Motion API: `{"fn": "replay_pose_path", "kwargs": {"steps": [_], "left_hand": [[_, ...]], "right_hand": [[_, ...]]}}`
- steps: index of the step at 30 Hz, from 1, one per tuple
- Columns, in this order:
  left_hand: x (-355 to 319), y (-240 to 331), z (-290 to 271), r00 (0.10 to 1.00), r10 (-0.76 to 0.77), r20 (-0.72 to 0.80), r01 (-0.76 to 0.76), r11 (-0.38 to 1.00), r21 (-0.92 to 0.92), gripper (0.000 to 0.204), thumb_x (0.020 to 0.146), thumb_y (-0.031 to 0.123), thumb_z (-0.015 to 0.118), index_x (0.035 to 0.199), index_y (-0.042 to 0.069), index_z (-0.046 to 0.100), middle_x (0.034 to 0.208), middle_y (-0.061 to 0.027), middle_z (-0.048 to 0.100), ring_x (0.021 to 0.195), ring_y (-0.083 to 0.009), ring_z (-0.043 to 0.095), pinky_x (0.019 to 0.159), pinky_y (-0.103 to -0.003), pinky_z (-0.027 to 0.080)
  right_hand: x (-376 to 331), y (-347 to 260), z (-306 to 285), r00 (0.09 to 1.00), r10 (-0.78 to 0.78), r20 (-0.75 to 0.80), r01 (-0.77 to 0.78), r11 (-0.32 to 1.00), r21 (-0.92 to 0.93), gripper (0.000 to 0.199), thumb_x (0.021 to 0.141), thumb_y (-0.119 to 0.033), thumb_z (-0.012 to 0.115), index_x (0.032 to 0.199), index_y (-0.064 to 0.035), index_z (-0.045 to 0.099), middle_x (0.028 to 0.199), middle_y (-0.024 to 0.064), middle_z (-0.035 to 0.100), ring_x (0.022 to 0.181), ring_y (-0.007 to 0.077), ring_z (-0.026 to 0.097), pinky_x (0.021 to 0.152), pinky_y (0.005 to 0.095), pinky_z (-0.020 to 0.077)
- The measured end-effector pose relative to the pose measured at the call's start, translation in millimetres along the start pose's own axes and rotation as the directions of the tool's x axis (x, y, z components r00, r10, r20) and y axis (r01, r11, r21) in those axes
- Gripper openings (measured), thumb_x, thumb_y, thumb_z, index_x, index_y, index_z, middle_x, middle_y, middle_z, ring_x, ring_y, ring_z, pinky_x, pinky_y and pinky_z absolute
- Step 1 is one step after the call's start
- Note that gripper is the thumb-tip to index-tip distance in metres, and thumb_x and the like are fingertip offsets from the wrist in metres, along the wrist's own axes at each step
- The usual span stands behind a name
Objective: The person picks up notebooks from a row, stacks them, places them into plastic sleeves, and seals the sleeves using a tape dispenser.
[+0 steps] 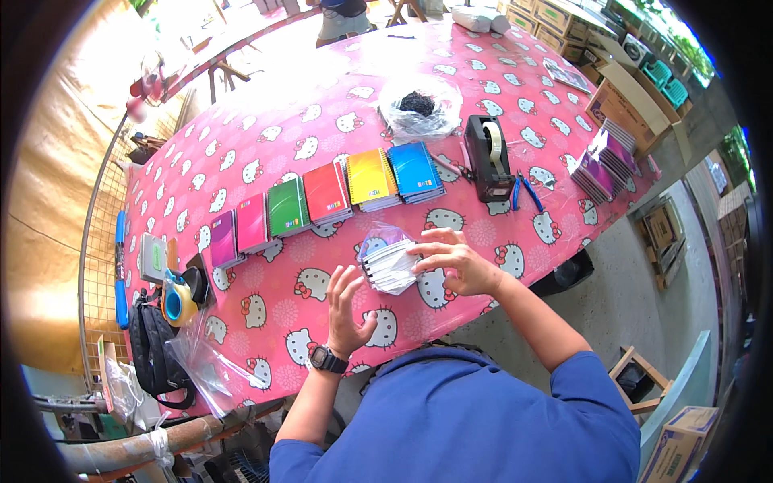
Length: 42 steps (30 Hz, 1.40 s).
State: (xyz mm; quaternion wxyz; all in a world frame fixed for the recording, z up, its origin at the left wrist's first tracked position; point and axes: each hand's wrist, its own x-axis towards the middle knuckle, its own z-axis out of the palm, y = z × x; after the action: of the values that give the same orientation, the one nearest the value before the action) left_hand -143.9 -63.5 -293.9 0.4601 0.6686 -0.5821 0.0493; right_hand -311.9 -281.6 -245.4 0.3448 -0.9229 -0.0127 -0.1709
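A small bundle of white pieces with dark marks along one edge (pixel 390 269) lies near the table's front edge, partly in transparent plastic; its exact kind is hard to make out. My left hand (pixel 346 315), with a black watch on the wrist, hovers just left of it, fingers spread and nothing in them. On the other side my right hand (pixel 457 262) has its fingers apart, the tips at the bundle's right edge. Beyond my hands runs a row of spiral notebook stacks: purple (pixel 224 239), pink (pixel 252 222), green (pixel 287 206), red (pixel 326 191), yellow (pixel 371 177) and blue (pixel 415 171).
A black tape dispenser (pixel 488 161), blue-handled pliers (pixel 527 191) and a plastic bag of black bits (pixel 417 105) sit on the pink patterned tablecloth (pixel 451 322). More purple notebooks (pixel 602 167) stand at right. A black bag (pixel 157 346) and tape rolls (pixel 179 302) lie left.
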Motion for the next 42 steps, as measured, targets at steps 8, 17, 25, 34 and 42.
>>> {"fn": "replay_pose_path", "kwargs": {"steps": [8,17,25,34,42], "left_hand": [[12.1,-5.0,-6.3,0.969,-0.030,0.246,0.037,0.999,-0.025,0.074,0.060,0.021,0.068,0.130,0.016,0.043,0.141,-0.0083,0.036,0.136,-0.0390,0.016,0.109,-0.057,0.009],[37.6,8.1,-10.3,0.927,-0.005,0.375,-0.040,0.993,0.112,0.071,0.062,0.020,0.065,0.130,0.024,0.047,0.144,-0.0040,0.033,0.138,-0.0357,0.011,0.109,-0.058,0.002],[44.5,9.5,-6.9,0.975,0.158,0.158,-0.177,0.977,0.115,0.044,0.072,0.031,0.072,0.112,0.020,0.059,0.122,-0.0036,0.054,0.122,-0.0317,0.042,0.110,-0.052,0.013],[14.6,1.2,-21.5,0.974,-0.046,0.221,0.041,0.999,0.026,0.041,0.079,0.012,0.056,0.120,0.011,0.054,0.126,-0.0088,0.055,0.129,-0.0354,0.035,0.109,-0.049,0.015],[35.6,5.0,-23.4,0.855,-0.085,0.512,0.023,0.992,0.126,0.075,0.059,0.000,0.056,0.128,0.029,0.048,0.144,0.0009,0.035,0.138,-0.0357,0.011,0.110,-0.056,0.003]], "right_hand": [[14.2,11.0,-7.4,0.943,0.009,0.334,0.016,0.997,-0.069,0.079,0.055,0.009,0.052,0.120,-0.0356,0.057,0.147,-0.0074,0.029,0.138,0.0351,0.010,0.105,0.0565,0.0195],[14.0,2.9,-14.5,0.899,0.059,0.434,-0.034,0.997,-0.067,0.083,0.057,0.008,0.058,0.123,-0.0404,0.053,0.151,-0.0087,0.019,0.138,0.0385,0.006,0.107,0.0582,0.0148],[18.9,-1.1,-14.5,0.889,0.031,0.458,0.010,0.996,-0.087,0.078,0.060,0.005,0.065,0.123,-0.0389,0.055,0.151,-0.0054,0.020,0.137,0.0396,0.009,0.105,0.0574,0.0172],[19.0,-0.4,-16.5,0.887,0.035,0.461,0.010,0.995,-0.096,0.078,0.060,0.005,0.063,0.123,-0.0395,0.055,0.150,-0.0054,0.021,0.137,0.0402,0.009,0.105,0.0562,0.0170],[23.0,-1.2,-21.6,0.845,0.039,0.533,0.024,0.993,-0.111,0.076,0.061,0.007,0.063,0.120,-0.0405,0.057,0.152,-0.0041,0.018,0.137,0.0413,0.005,0.106,0.0568,0.0143]]}}
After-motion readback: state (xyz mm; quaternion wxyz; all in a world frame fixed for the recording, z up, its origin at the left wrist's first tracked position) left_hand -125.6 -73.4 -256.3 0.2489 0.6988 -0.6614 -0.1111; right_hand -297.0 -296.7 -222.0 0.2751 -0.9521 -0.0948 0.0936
